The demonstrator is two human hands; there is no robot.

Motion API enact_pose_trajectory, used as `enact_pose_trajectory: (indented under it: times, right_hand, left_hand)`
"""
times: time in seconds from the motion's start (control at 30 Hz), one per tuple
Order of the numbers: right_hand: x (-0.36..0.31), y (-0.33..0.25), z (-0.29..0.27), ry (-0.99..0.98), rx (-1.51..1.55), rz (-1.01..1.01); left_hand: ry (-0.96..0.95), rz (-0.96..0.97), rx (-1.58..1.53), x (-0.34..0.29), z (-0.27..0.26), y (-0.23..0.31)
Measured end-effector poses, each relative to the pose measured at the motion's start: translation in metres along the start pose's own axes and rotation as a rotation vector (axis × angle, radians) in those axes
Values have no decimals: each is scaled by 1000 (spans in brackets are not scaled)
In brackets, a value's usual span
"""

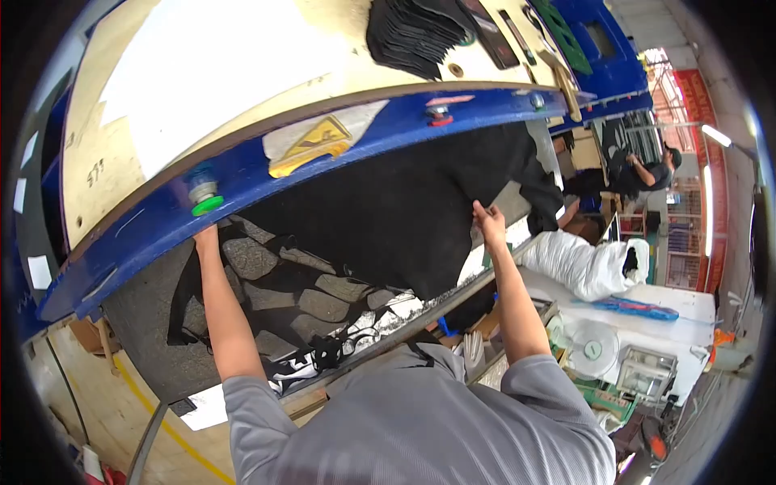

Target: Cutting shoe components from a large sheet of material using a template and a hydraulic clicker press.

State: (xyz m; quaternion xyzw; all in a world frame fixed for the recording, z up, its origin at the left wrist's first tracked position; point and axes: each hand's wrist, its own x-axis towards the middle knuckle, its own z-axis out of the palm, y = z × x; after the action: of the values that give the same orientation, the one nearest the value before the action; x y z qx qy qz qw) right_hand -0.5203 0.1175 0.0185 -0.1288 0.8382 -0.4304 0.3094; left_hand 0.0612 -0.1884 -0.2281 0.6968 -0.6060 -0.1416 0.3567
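Observation:
A wide sheet of black fabric lies over the grey machine bed below a blue beam. At its right edge, my right hand pinches the fabric between thumb and fingers. On the left, my left hand reaches up under the beam, just below a green push button; its fingers are hidden. Beside my left forearm, the fabric is cut through with several rounded holes, and grey bed surface shows in them. Thin black offcut strips hang at the near edge.
The blue beam spans the bed, with a red button and a yellow warning sticker. Stacked black pieces lie on the board above. At right are a white sack, a fan and another person farther off.

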Motion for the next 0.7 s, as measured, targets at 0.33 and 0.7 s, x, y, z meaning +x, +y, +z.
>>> enact_pose_trajectory:
  times: [0.33,0.7]
  right_hand:
    - [-148,60,-5,-425,-239,270]
    - [-107,20,51,-1060,-533,-364]
  left_hand:
    - [-61,263,241,12,-112,60]
    - [-237,-197,386,-294,-187,259]
